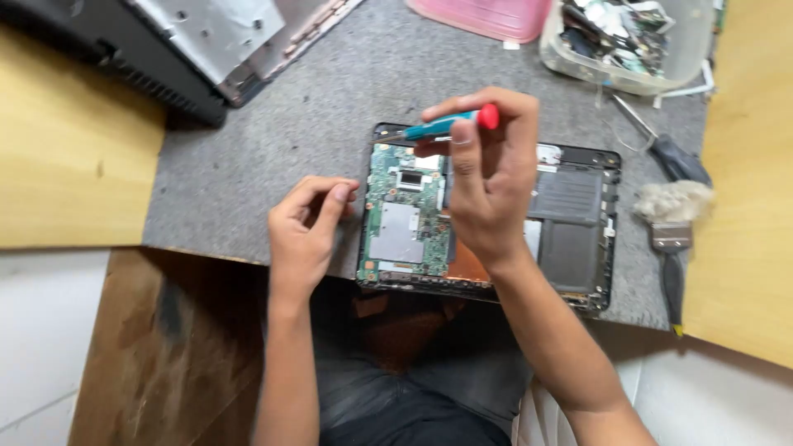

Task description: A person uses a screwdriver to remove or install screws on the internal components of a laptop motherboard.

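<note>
An opened tablet (578,248) lies on a grey mat, its green circuit board (401,215) exposed on the left and a dark battery on the right. My right hand (487,182) hovers over the board, gripping a teal screwdriver (442,125) with a red cap; its tip points left at the tablet's top left corner. My left hand (306,231) rests at the tablet's left edge, with its fingers curled against the frame and nothing seen in them.
A dismantled dark device (190,49) lies at the top left. A clear tub of parts (628,41) and a pink tray (487,16) stand at the top. Tweezers (636,116) and a brush (671,239) lie right of the tablet. Wooden boards flank the grey mat (248,165).
</note>
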